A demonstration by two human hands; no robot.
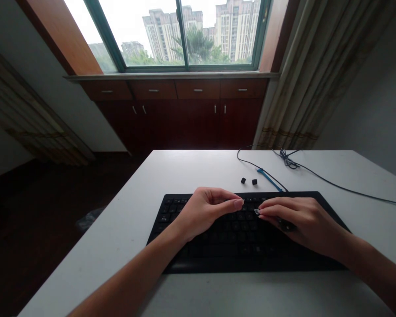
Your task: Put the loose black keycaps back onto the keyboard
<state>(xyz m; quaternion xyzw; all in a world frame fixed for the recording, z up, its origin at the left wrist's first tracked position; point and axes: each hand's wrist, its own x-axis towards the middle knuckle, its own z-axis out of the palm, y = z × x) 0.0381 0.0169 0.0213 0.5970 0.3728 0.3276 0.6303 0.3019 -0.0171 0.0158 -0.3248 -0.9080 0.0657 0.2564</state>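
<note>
A black keyboard (224, 250) lies flat on the white table, and both my hands are over its keys. My right hand (298, 215) is closed in a pinch on a small keycap (257, 211), which shows a pale side between thumb and fingers. Just to the left, over the upper key rows, my left hand (206, 209) has its thumb and index finger pressed together; whatever may be between them is hidden. Behind the keyboard's back edge lie two loose black keycaps, one on the left (243, 180) and one on the right (254, 182).
A slim blue tool (269, 179) lies behind the keyboard, close to its black cable (330, 179), which is bundled at the back and runs off right. The white table (119, 229) ends at the left over a dark floor. Cabinets (185, 119) stand beneath the window.
</note>
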